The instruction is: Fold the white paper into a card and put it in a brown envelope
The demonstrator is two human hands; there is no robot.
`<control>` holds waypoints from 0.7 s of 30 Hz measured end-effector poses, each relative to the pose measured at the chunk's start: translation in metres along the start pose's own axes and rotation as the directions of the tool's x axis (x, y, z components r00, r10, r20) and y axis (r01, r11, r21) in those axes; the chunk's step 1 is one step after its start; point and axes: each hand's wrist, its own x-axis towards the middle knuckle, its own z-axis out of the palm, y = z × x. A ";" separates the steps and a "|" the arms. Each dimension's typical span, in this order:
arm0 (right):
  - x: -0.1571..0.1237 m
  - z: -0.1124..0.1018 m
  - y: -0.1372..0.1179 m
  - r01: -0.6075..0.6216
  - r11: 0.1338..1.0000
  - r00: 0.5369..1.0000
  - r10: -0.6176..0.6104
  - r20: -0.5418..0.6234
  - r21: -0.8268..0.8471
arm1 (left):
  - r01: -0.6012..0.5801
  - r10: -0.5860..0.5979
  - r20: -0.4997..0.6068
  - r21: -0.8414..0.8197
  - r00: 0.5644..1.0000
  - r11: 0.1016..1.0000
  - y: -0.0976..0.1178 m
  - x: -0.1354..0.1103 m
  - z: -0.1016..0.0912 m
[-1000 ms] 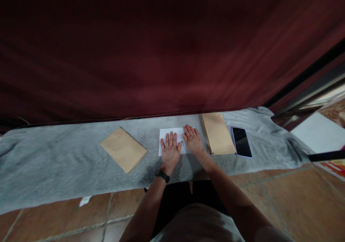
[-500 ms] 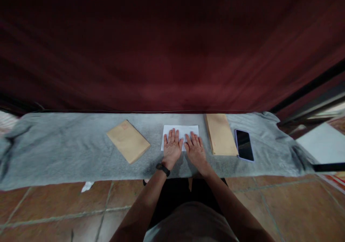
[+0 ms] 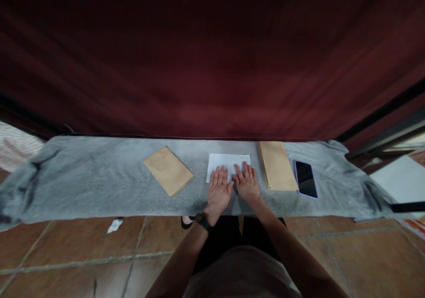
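A white sheet of paper (image 3: 229, 159) lies flat on the grey cloth in front of me, its near edge partly under my hands. My left hand (image 3: 219, 189), with a dark watch (image 3: 203, 222) at the wrist, rests palm down with its fingers stretched over the paper's near left part. Beside it my right hand (image 3: 246, 183) lies with fingers spread on the paper's right side. Neither hand grips anything. To the left is a brown envelope or thin stack of them (image 3: 168, 171), set at a slant. A thicker stack of brown envelopes (image 3: 278, 165) lies to the right.
A phone with a purple edge (image 3: 306, 179) lies right of the thicker stack. Grey cloth (image 3: 109, 178) covers the long narrow surface. A dark red upright panel (image 3: 212, 90) stands right behind it. A white scrap (image 3: 114, 225) is on the tiled floor.
My left hand has slid toward me, down the paper, so its fingers now reach only the near part. My right hand has stayed on the paper's right side. The whole view has shifted slightly.
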 end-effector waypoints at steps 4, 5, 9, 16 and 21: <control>0.002 -0.001 -0.001 -0.013 1.000 0.999 0.014 0.034 -0.022 | 0.022 -0.021 0.033 -0.012 0.999 1.000 -0.003 -0.013 0.002; 0.002 -0.002 -0.001 -0.023 0.999 0.999 0.025 0.048 -0.029 | 0.048 -0.048 0.021 -0.012 0.999 0.999 -0.009 -0.017 0.002; 0.005 -0.006 -0.003 -0.056 0.997 0.990 0.063 0.124 -0.061 | 0.091 -0.092 -0.037 -0.027 0.995 0.996 -0.037 -0.033 -0.003; 0.007 -0.014 -0.006 -0.076 0.991 0.972 0.098 0.213 -0.109 | 0.067 -0.072 -0.072 -0.069 0.995 0.995 -0.042 -0.043 -0.011; 0.007 -0.015 -0.007 -0.079 0.987 0.968 0.110 0.226 -0.140 | 0.065 -0.071 -0.076 -0.085 0.995 0.994 -0.041 -0.042 -0.011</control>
